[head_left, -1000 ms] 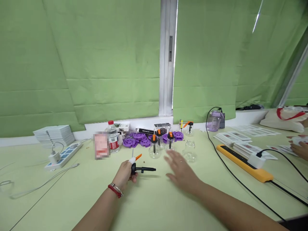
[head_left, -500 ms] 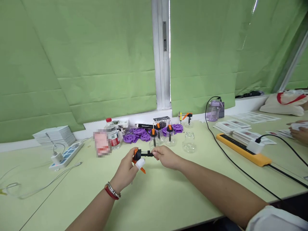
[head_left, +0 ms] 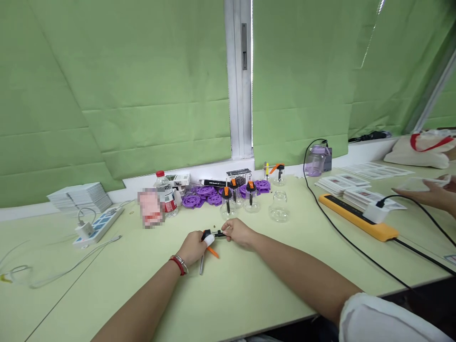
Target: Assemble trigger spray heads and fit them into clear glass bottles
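Observation:
My left hand, with a white wrap on the thumb, is closed round the black head of a black-and-orange part; its orange lever points down to the right, and a thin metal rod hangs below. My right hand pinches the black far end of the same part. Behind them stand several small glass jars with black-and-orange tops, one of them a jar. An open glass jar without a top is to their right.
Purple plastic pieces lie behind, beside a red-capped bottle. A white power strip is left, a yellow one right, with a black cable. Paper stacks and another person's hand are at the right.
Both my hands are slightly lower with the part, and my right hand is closer to my left. The metal rod now shows below. The other person's hand has moved left.

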